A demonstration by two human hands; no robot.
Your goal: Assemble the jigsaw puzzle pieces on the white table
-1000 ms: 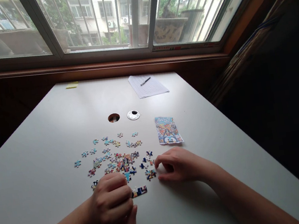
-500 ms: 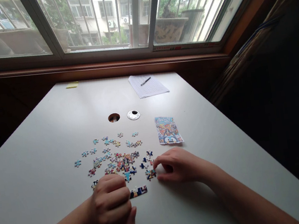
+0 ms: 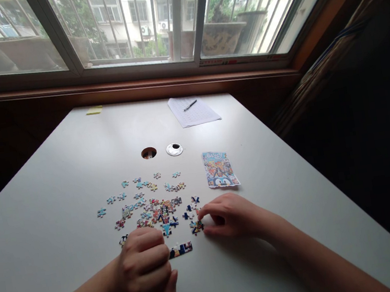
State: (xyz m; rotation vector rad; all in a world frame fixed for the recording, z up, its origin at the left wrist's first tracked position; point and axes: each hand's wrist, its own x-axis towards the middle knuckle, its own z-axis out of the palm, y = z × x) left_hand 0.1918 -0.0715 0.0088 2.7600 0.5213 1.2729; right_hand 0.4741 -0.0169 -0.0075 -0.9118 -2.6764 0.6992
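Note:
Loose jigsaw pieces (image 3: 140,195) lie scattered over the white table (image 3: 58,184). A partly joined patch (image 3: 164,210) sits among them. My left hand (image 3: 147,268) is closed in a fist with its back toward me; its palm side is hidden. From behind it shows the right part of a joined dark edge strip (image 3: 181,249). My right hand (image 3: 228,214) has thumb and index finger bent around the right side of a multicoloured jigsaw piece (image 3: 196,227), which lies on the table. Dark blue pieces (image 3: 189,208) lie just beyond its fingertips.
A picture sheet (image 3: 220,169) lies beyond my right hand. Farther back are a round cable hole (image 3: 148,153), its metal cover (image 3: 174,149), papers (image 3: 198,114) with a pen (image 3: 190,105), and a yellow sticky note (image 3: 94,110). A barred window (image 3: 137,23) stands behind.
The thumb and index finger of my right hand have shifted very slightly left, closer about the piece. My left hand and the other pieces look unmoved.

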